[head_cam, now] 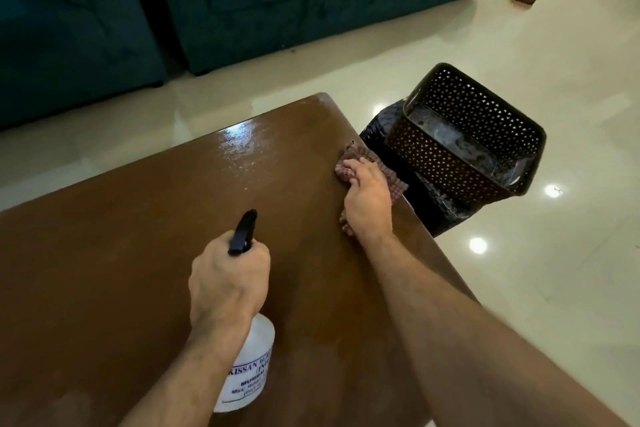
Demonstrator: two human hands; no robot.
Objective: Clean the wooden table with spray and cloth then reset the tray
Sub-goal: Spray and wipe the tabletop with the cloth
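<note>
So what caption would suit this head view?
Right hand wipes wooden table edge with checked cloth; left hand grips spray bottle.

Glossy wooden table [173, 218] — checked woven cloth [349, 163], perforated plastic basket [485, 128].

The left hand [230, 282] grips the neck of a white spray bottle [247, 364], its black nozzle [244, 230] pointing away over the brown tabletop [138, 236]. Ahead and to its right, the right hand [367, 199] presses a checked cloth [353, 158] at the tabletop's edge. Beyond that hand, a perforated tray [485, 114] sits tilted on a black stool [436, 211].
</note>
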